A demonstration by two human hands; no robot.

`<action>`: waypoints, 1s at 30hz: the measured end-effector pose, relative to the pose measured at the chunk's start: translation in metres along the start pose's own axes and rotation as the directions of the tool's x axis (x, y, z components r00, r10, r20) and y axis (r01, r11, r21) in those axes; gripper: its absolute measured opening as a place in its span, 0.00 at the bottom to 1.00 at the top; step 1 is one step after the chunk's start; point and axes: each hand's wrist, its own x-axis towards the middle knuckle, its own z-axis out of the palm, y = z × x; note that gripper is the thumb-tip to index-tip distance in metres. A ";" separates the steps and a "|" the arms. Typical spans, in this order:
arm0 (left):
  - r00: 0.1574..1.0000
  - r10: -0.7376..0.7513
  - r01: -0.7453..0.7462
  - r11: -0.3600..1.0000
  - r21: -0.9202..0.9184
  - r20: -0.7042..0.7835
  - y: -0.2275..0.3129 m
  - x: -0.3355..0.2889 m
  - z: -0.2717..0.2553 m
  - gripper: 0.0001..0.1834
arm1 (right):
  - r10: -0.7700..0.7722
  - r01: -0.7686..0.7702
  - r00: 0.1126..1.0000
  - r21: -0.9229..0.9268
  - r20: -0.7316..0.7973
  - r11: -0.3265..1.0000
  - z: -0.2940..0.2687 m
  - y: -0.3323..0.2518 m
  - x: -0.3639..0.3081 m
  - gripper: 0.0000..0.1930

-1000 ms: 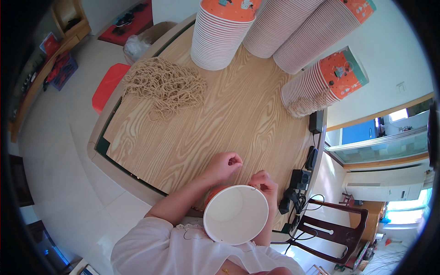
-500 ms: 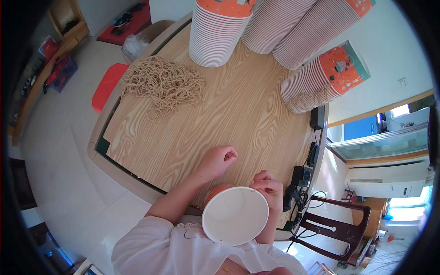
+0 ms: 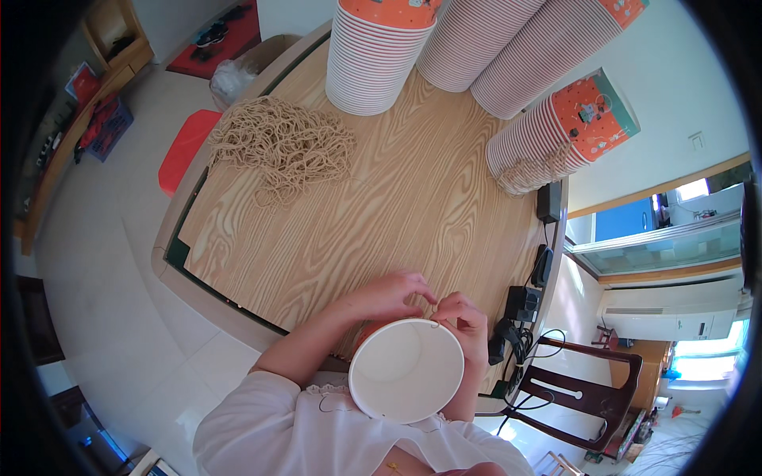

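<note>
A white-lined paper bucket (image 3: pixel 406 370) with an orange outside rests against my body at the table's near edge, its mouth turned up toward me. A short bit of tan cord (image 3: pixel 435 324) shows at its far right rim. Right at that spot, my right hand (image 3: pixel 467 324) is closed in a pinch on the cord. My left hand (image 3: pixel 394 295) arches over the far side of the rim, its bent fingertips close to the right fingers. What the left fingertips hold, if anything, is too small to make out.
A tangled heap of tan cords (image 3: pixel 282 147) lies at the far left of the wood-grain table (image 3: pixel 397 214). Tall bucket stacks (image 3: pixel 373 67) stand at the back; another stack (image 3: pixel 559 131) has cords hanging on it. Black adapters and cables (image 3: pixel 522 305) line the right edge, near a dark chair (image 3: pixel 583 389).
My left hand has come down and right, from above the table to the rim beside my right hand, its fist loosening into bent fingers. The bucket has stayed nearly still.
</note>
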 end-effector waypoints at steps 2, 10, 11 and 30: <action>1.000 0.009 -0.009 1.000 0.004 -0.003 -0.002 0.001 0.001 0.12 | 0.026 -0.026 0.999 -0.004 -0.029 1.000 0.002 -0.004 0.003 0.08; 0.992 -0.128 0.110 0.921 -0.374 -0.022 0.009 0.001 -0.009 0.11 | 0.081 -0.097 0.967 -0.055 -0.241 0.994 0.009 -0.001 0.004 0.09; 0.993 -0.115 0.109 0.892 -0.439 0.013 0.010 0.002 -0.010 0.11 | 0.058 -0.083 0.965 -0.087 -0.255 0.993 0.010 -0.001 0.005 0.09; 0.991 -0.135 0.112 0.848 -0.517 -0.007 0.012 0.000 -0.011 0.09 | 0.033 -0.072 0.975 -0.177 -0.218 0.982 0.010 0.001 0.006 0.08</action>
